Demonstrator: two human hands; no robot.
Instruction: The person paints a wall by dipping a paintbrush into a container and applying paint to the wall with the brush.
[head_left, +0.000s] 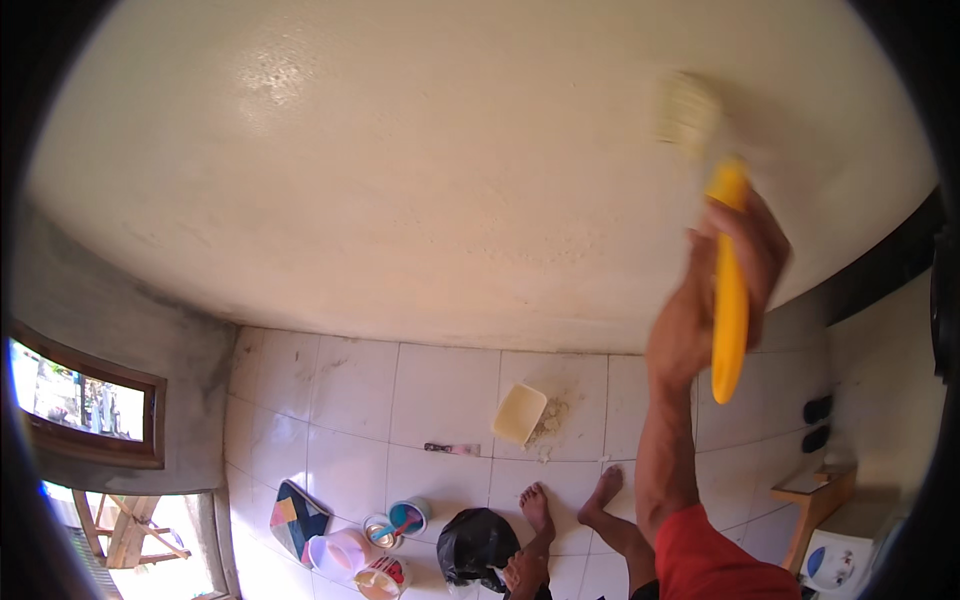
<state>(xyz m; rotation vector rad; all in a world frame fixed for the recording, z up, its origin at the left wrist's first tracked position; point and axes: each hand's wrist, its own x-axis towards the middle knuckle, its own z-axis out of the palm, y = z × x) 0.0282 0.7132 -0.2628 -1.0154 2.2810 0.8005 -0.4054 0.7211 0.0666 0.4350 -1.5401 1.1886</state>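
My right hand is raised high and gripped around the yellow handle of a paint roller. The roller's pale, cream-coated head is blurred and lies at or just off the cream wall; contact cannot be told. Wet shine shows on the wall's upper left, and small rough specks mark its middle. Low in the view, my left hand is by my knee, beside a bulging black plastic bag. Its fingers are small and partly hidden, so whether it holds anything is unclear.
On the tiled floor stand a cream tray beside crumbly debris, a paint-stained brush or scraper, an open tin, a white tub and a bucket. Sandals and a wooden stand are at right.
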